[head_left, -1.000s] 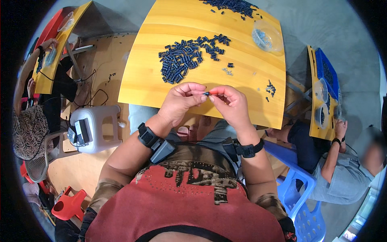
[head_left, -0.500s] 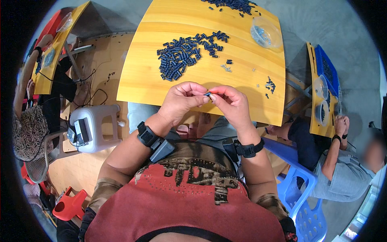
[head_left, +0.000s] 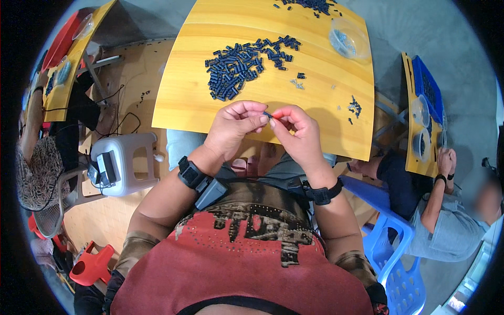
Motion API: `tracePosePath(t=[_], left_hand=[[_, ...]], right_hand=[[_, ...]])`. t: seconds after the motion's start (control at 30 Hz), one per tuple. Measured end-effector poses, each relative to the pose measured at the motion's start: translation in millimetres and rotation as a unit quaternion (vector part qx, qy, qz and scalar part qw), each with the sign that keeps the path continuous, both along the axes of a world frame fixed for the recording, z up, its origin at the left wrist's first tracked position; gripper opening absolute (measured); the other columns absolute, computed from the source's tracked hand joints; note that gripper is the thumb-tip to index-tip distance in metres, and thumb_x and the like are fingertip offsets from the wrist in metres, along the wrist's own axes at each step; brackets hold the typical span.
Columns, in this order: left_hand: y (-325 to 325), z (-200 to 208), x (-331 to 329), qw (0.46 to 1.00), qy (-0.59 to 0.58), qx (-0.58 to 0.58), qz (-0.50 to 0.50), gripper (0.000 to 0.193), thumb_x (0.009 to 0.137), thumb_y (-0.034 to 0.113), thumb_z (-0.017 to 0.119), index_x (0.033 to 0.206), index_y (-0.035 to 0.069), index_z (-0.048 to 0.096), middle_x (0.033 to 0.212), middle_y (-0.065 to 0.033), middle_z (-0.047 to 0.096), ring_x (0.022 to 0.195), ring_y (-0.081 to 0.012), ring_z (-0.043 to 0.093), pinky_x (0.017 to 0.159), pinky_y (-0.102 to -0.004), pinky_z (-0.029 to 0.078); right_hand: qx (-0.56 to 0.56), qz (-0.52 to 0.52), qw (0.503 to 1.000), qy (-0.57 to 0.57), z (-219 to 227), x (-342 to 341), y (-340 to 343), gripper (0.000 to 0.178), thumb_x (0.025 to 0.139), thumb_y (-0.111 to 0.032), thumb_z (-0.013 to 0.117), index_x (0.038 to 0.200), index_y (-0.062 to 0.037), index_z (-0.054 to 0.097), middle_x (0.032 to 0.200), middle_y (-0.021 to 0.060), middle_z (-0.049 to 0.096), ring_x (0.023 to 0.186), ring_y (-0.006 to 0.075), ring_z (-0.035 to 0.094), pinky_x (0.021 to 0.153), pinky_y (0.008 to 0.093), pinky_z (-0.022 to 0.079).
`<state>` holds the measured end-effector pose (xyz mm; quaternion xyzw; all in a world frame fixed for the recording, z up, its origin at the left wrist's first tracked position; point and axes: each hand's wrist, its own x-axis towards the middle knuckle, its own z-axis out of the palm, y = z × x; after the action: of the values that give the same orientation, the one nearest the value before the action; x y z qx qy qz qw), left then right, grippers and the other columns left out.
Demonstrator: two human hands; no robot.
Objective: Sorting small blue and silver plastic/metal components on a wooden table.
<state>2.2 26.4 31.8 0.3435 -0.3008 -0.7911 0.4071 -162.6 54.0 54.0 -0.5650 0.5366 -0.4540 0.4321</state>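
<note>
Just past the table's near edge, my left hand (head_left: 231, 128) pinches a small dark cylindrical plastic piece (head_left: 267, 114) between thumb and fingers. The fingertips of my right hand (head_left: 299, 135) are pressed together at the piece's right end; whatever they grip there is too small and covered to name. Beyond my hands lies a heap of similar dark blue-black pieces (head_left: 230, 73). To its right are one or two dark pieces (head_left: 301, 76) and a little cluster of tiny pale parts (head_left: 297, 84). Farther right sits a small scatter of dark and pale bits (head_left: 355, 106).
A clear round tub (head_left: 348, 41) with small shiny parts stands at the yellow table's (head_left: 315, 52) far right. Another dark heap (head_left: 310, 5) lies at the far edge. A blue chair (head_left: 391, 236) is at right, a grey stool (head_left: 126, 163) at left. Other people sit at side tables.
Both hands have moved slightly away from me, over the table edge. The dark piece is tilted differently, with the right fingertips still against its end. The heap looks unchanged.
</note>
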Motion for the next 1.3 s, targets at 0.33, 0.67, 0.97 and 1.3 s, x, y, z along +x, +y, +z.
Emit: tracePosePath(t=[0.33, 0.67, 0.97, 1.3], left_hand=[[-0.4, 0.4, -1.8, 1.0, 0.001, -0.028, 0.004, 0.031, 0.081, 0.001, 0.063, 0.112, 0.003, 0.057, 0.085, 0.0008, 0.06, 0.076, -0.0062, 0.055, 0.07, -0.0193, 0.045], [1.5, 3.3, -6.8, 0.998, -0.008, -0.058, -0.033, 0.033, 0.08, -0.004, 0.062, 0.111, 0.002, 0.054, 0.09, -0.0011, 0.06, 0.083, -0.0081, 0.056, 0.077, -0.0212, 0.046], [-3.1, 10.8, -5.4, 0.988, -0.091, -0.055, -0.11, 0.033, 0.078, -0.006, 0.062, 0.11, 0.0, 0.053, 0.095, -0.0041, 0.06, 0.086, -0.01, 0.057, 0.08, -0.023, 0.048], [2.5, 2.4, -1.8, 0.995, -0.011, 0.056, -0.087, 0.024, 0.08, 0.006, 0.066, 0.103, 0.003, 0.058, 0.091, -0.0023, 0.061, 0.081, -0.0096, 0.058, 0.074, -0.0229, 0.048]], right_hand=[[-0.016, 0.011, 0.997, 0.078, 9.0, 2.6, 2.3, 0.014, 0.079, -0.001, 0.06, 0.093, -0.0033, 0.06, 0.07, 0.0039, 0.061, 0.06, 0.0063, 0.054, 0.054, 0.0207, 0.043], [-0.095, 0.076, 0.985, 0.118, 5.8, -4.4, 1.4, 0.027, 0.075, 0.002, 0.057, 0.101, -0.0062, 0.062, 0.085, 0.0107, 0.064, 0.067, 0.0206, 0.061, 0.06, 0.0287, 0.049], [-0.124, 0.141, 0.958, 0.219, 9.1, -17.2, 1.0, 0.031, 0.071, 0.005, 0.06, 0.1, -0.0076, 0.063, 0.076, 0.0081, 0.06, 0.066, 0.0179, 0.058, 0.06, 0.0258, 0.048], [-0.046, 0.068, 0.985, 0.155, 10.9, -7.0, 5.1, 0.024, 0.072, -0.003, 0.063, 0.095, -0.0062, 0.059, 0.073, 0.0111, 0.057, 0.066, 0.0246, 0.058, 0.059, 0.0335, 0.048]])
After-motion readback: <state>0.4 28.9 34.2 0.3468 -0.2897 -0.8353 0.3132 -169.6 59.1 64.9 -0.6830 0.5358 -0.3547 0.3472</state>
